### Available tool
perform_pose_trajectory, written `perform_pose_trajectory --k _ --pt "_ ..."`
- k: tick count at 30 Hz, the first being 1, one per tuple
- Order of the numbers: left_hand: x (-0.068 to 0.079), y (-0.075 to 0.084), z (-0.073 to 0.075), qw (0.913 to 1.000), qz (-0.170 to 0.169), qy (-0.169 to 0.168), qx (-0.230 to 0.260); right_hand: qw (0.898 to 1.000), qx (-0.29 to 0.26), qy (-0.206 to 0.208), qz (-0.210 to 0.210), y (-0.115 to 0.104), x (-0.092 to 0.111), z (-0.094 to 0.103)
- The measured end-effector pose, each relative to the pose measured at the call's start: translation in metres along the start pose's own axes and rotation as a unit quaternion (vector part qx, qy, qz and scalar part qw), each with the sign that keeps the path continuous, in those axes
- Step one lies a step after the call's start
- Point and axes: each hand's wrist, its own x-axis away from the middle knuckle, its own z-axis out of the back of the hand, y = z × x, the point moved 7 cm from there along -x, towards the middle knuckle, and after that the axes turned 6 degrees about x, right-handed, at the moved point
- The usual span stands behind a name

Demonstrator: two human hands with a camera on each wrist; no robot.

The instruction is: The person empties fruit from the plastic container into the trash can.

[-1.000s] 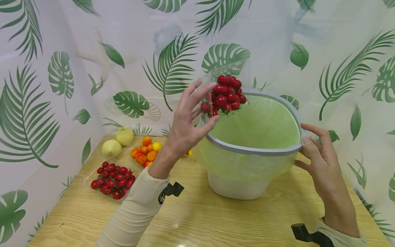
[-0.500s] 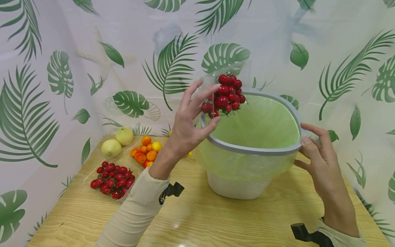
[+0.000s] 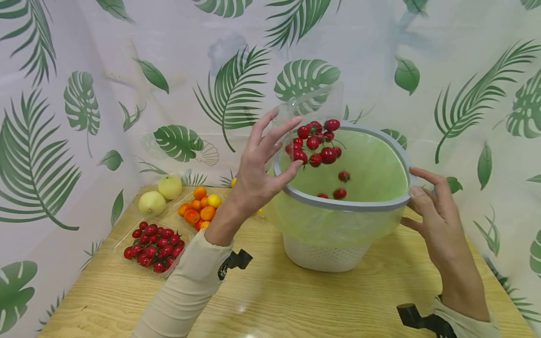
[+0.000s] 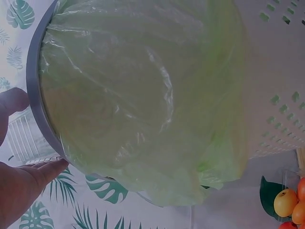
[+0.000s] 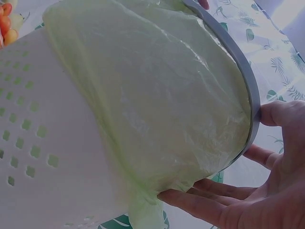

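Note:
My left hand (image 3: pixel 262 164) grips a clear plastic box (image 3: pixel 321 101), tipped over the left side of a wastebasket. Cherry tomatoes (image 3: pixel 328 155) tumble from the box, and a few are inside the basket mouth. The wastebasket (image 3: pixel 325 256) is white and perforated, with a grey rim ring (image 3: pixel 338 205) and a pale green bag (image 3: pixel 338 227) folded over it. At the right side, my right hand (image 3: pixel 444 225) holds the rim; in the right wrist view its thumb meets the ring and its fingers press the bag. The basket's bottom inside is hidden.
On the table's left stands another clear box of cherry tomatoes (image 3: pixel 154 246). Behind it are orange and yellow fruits (image 3: pixel 200 206) in a clear tray and two pale round fruits (image 3: pixel 152 203). A leaf-print sheet (image 3: pixel 236 28) hangs around the table (image 3: pixel 253 300).
The cherry tomatoes, bunched in the tipped box before, have spilled downward and apart, with some dropping into the wastebasket. Both hands keep nearly the same place.

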Motion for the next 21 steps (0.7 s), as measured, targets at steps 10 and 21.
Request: perform_pose_trajectory --k 10,21 --pt "-0.0006 0.0031 0.0008 0.9996 -0.014 0.000 -0.023 1.000 0.004 -0.002 0.000 0.0005 -0.0005 -0.0001" --pt "-0.0023 0.0078 -0.0008 0.9985 -0.045 -0.007 -0.032 1.000 0.002 -0.003 0.000 0.0004 -0.0001 0.0002"
